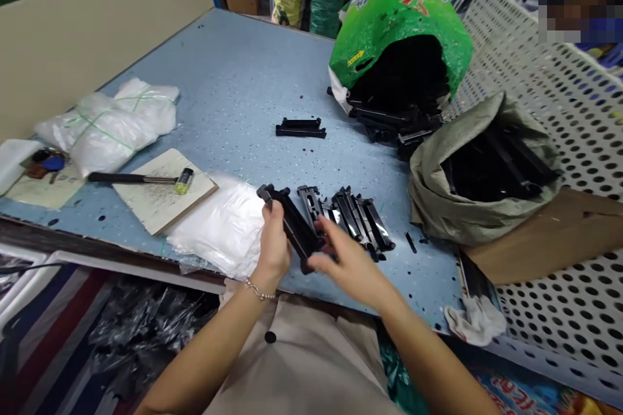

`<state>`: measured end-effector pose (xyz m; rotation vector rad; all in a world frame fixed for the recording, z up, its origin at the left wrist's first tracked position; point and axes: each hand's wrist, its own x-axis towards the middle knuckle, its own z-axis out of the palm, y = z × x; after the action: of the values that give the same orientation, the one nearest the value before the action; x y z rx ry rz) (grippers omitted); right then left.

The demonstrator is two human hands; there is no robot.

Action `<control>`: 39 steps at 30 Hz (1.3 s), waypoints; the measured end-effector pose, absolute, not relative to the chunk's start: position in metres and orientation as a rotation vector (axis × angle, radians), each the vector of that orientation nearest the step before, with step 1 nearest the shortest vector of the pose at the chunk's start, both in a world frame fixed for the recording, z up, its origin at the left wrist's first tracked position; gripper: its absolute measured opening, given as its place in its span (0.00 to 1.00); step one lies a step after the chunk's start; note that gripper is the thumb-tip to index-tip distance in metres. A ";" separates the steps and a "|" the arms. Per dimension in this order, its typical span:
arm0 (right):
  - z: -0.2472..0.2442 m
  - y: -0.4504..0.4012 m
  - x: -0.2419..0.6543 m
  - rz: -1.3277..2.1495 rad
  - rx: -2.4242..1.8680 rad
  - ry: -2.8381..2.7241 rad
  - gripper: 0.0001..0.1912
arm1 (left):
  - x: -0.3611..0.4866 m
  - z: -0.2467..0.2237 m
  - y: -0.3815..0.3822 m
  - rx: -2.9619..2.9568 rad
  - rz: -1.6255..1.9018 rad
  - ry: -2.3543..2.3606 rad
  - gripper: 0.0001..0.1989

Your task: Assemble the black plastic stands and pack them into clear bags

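Held part: one long black part (296, 227), positioned between the two hands, just left of the row of black parts (353, 214). It is tilted, with its far end to the left and its near end toward the wearer. Left hand (275, 243): closed around the left side of the part, thumb on top; the far end projects beyond the grip. Right hand (343, 259): thumb and fingers set narrowly about the near end.

Items located relative to the row:
- Single black part (300, 128): beyond it, flat on the blue table (224, 78).
- White plastic bags (219, 220): left of it, beside the board (165, 191).
- Hammer (141, 179): farther left, its head resting on the board.
- Green bag (394, 19): beyond and to the right, open, with black parts at its mouth.
- Grey-green sack (438, 207): right, open, containing black parts.
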<state>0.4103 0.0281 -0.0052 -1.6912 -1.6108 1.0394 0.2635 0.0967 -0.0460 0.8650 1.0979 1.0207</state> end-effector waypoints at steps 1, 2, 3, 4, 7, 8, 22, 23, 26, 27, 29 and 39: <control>-0.007 0.024 0.397 1.169 -1.651 -1.539 0.33 | 0.258 -0.042 0.092 0.929 1.032 1.117 0.32; -0.011 0.022 0.388 1.274 -1.619 -1.451 0.32 | 0.251 -0.039 0.089 1.014 1.028 1.138 0.31; -0.016 0.020 0.382 1.361 -1.590 -1.351 0.29 | 0.242 -0.038 0.087 1.126 1.011 1.167 0.29; -0.020 0.021 0.380 1.429 -1.562 -1.240 0.26 | 0.232 -0.038 0.086 1.267 0.985 1.214 0.28; -0.029 0.025 0.384 1.574 -1.437 -0.947 0.21 | 0.195 -0.048 0.091 1.759 0.888 1.468 0.25; -0.029 0.028 0.386 1.597 -1.403 -0.882 0.20 | 0.183 -0.052 0.095 1.903 0.838 1.540 0.20; -0.028 0.034 0.363 1.879 -1.123 -0.647 0.17 | 0.120 -0.037 0.145 1.227 0.588 1.318 0.14; -0.029 0.033 0.362 1.922 -1.088 -0.589 0.19 | 0.120 -0.037 0.145 1.218 0.602 1.325 0.14; -0.031 0.031 0.353 2.109 -0.892 -0.422 0.27 | 0.122 -0.042 0.144 1.213 0.648 1.350 0.14; -0.033 0.030 0.349 2.182 -0.804 -0.382 0.30 | 0.122 -0.043 0.144 1.197 0.651 1.335 0.13; -0.039 0.030 0.341 2.300 -0.667 -0.304 0.32 | 0.122 -0.046 0.144 1.148 0.671 1.297 0.12; -0.044 0.028 0.346 2.298 -0.564 -0.183 0.29 | 0.122 -0.055 0.135 1.124 0.942 1.373 0.14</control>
<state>0.3460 0.0282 -0.0442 -0.5639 -0.1835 2.2985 0.1219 0.1347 -0.0555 1.1244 1.3735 0.9420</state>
